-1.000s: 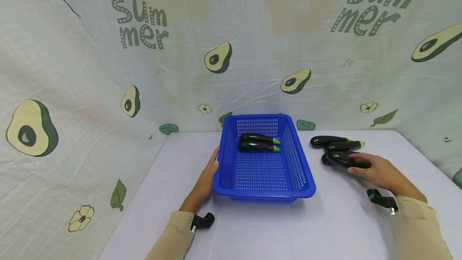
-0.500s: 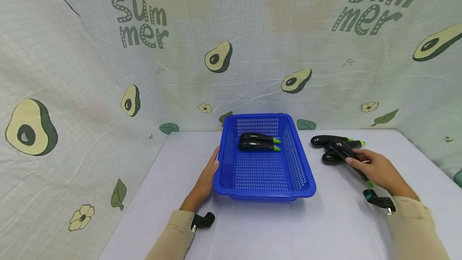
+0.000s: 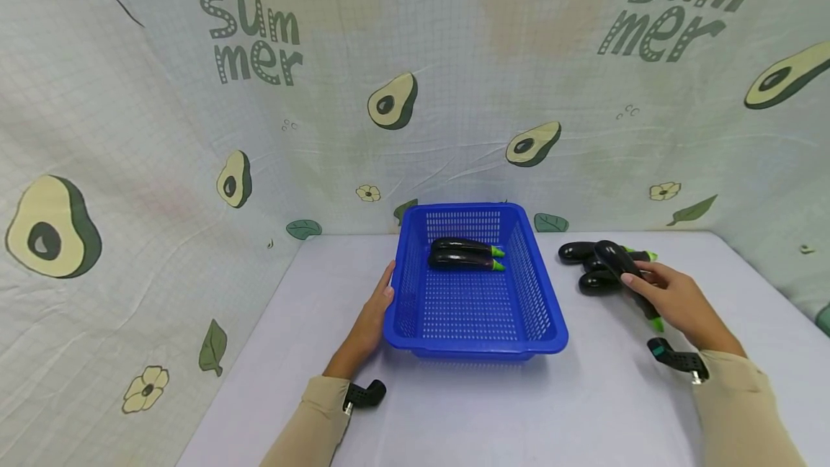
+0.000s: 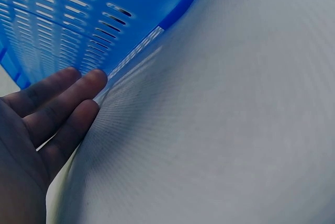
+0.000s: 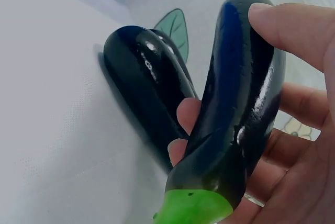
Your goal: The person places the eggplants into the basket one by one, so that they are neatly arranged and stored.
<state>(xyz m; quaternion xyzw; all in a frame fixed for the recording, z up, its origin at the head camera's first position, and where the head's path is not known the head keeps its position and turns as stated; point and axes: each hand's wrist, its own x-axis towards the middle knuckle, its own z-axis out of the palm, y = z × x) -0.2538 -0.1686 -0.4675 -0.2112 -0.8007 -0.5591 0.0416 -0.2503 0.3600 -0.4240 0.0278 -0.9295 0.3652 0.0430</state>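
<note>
My right hand grips a dark eggplant, thumb on one side and fingers curled round the other. In the right wrist view its green stem end points down toward the camera. Behind the held eggplant, other eggplants lie on the table, partly covered by it. My left hand rests with extended fingers against the left side of a blue plastic basket. In the left wrist view, fingertips touch the slotted basket wall. Two eggplants lie side by side inside the basket, green stems to the right.
A white cloth covers the table. Behind it hangs a curtain printed with avocados and lettering, close to the basket's far rim. The three loose eggplants sit right of the basket.
My right hand has lifted an eggplant off the group and turned it, its rounded end swinging up and away and its stem toward me. My left hand and the basket stay put.
</note>
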